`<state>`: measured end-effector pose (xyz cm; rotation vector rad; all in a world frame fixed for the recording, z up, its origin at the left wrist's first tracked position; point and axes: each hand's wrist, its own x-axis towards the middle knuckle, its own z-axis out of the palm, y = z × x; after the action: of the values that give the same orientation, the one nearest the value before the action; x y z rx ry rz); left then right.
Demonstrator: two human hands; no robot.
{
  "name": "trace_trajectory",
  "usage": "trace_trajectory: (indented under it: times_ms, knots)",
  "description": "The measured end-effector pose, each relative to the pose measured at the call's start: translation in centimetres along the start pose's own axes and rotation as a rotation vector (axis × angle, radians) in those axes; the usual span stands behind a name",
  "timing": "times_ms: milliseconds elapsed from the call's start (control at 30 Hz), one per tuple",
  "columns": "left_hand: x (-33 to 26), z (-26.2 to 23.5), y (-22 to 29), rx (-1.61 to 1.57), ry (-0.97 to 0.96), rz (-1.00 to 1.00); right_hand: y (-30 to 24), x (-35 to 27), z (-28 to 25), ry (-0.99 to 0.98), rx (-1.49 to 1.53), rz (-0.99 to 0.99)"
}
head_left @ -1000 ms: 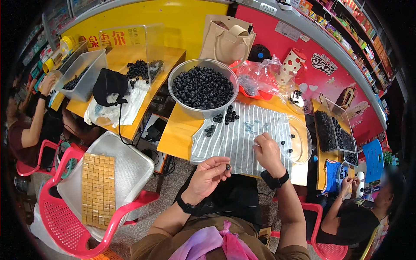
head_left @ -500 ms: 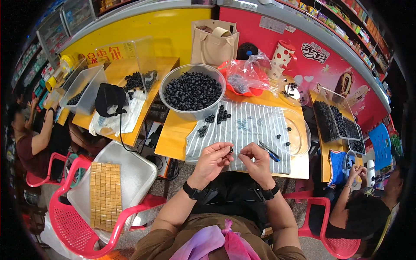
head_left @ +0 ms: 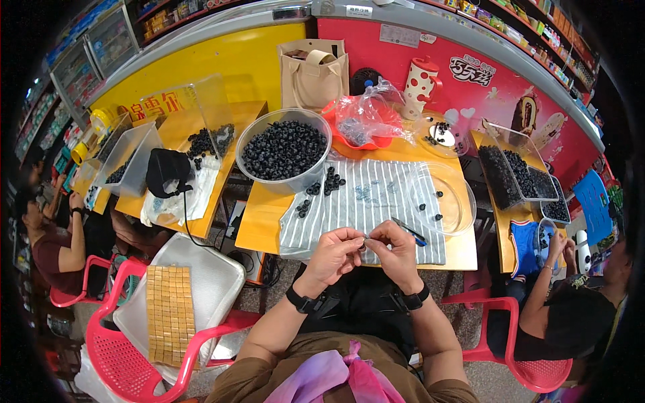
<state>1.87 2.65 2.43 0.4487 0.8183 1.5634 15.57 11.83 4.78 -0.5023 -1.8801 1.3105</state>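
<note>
My left hand (head_left: 334, 252) pinches a small black round part between thumb and fingertips, above the table's near edge. The fingertips of my right hand (head_left: 395, 250) are pressed together and meet it at that part. Whatever the right fingers hold is too small to make out. Beyond them a grey-and-white striped cloth (head_left: 306, 235) lies on the table, with a cluster of black round parts (head_left: 332, 180) and several small clear bluish pieces (head_left: 376, 191) on it. Closest to my right hand on the cloth lies a slim dark tool with a blue part (head_left: 418, 236).
A clear tub (head_left: 302, 181) full of black parts stands behind the cloth. Right of it sit a red bowl (head_left: 386, 142) with plastic wrap and a clear round lid (head_left: 468, 218). A pink chair (head_left: 111, 349) stands left; other people sit at both sides.
My right hand has moved left and my hands have come together, so their fingertips now meet at the small black part. The view has shifted slightly.
</note>
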Motion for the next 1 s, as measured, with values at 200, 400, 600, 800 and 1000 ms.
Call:
trace_trajectory:
  times_ms: [200, 400, 600, 800, 1000]
  knots:
    - [0.4, 0.0, 0.2, 0.047, -0.006, -0.009, 1.1, 0.3, -0.3, 0.003, -0.068, -0.104]
    - [0.9, -0.3, 0.3, 0.058, 0.002, -0.028, 1.0, 0.5, -0.5, -0.027, -0.031, -0.041]
    - [1.2, -0.6, 0.0, 0.032, 0.030, -0.006, 1.9, 0.5, -0.3, -0.038, -0.029, -0.012]
    - [1.2, -1.7, 0.1, -0.088, 0.105, 0.054, 2.8, 0.7, -0.6, 0.085, -0.197, -0.061]
    - [0.8, -2.9, 1.1, -0.136, 0.172, 0.136, 3.4, 0.2, -1.4, 0.013, -0.505, -0.057]
